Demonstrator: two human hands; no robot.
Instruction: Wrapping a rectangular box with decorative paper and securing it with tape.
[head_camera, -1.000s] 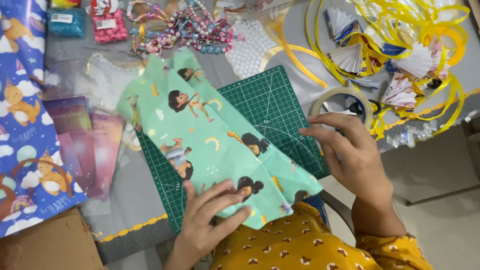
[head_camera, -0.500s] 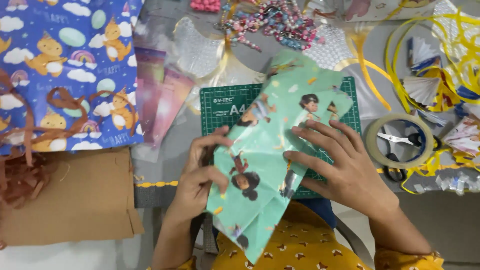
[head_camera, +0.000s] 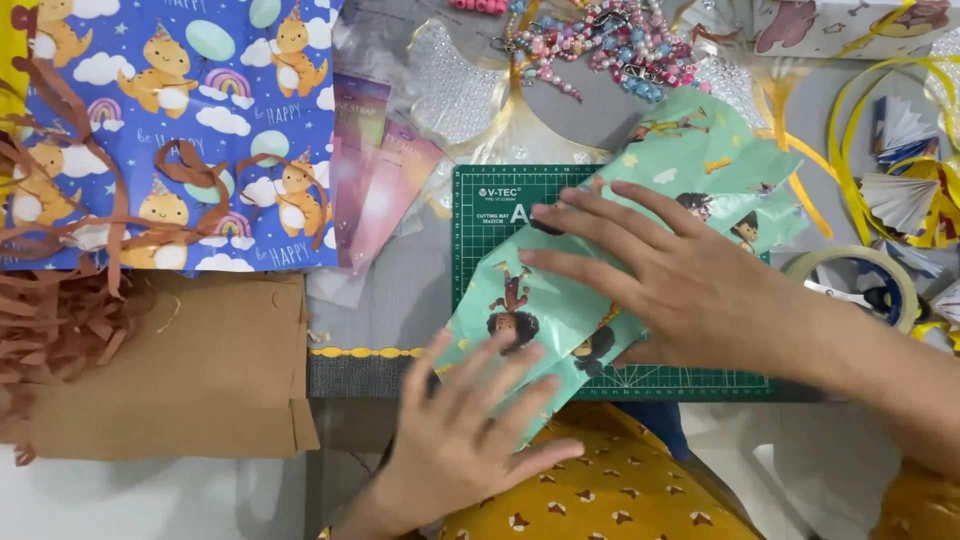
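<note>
A folded sheet of mint-green wrapping paper with cartoon figures lies slantwise over a dark green cutting mat. My right hand presses flat on the paper's middle, fingers spread and pointing left. My left hand lies flat on the paper's lower left end at the table's front edge, fingers spread and pointing up and to the right. Neither hand grips anything.
Blue gift wrap with dinosaurs and brown paper shreds lie at the left, brown kraft paper below them. Bead strings sit at the top. A tape roll and yellow ribbon are at the right.
The green paper has been laid flatter and folded over on the mat. Both hands went from holding its edges to pressing down on it, the right hand reaching left across it.
</note>
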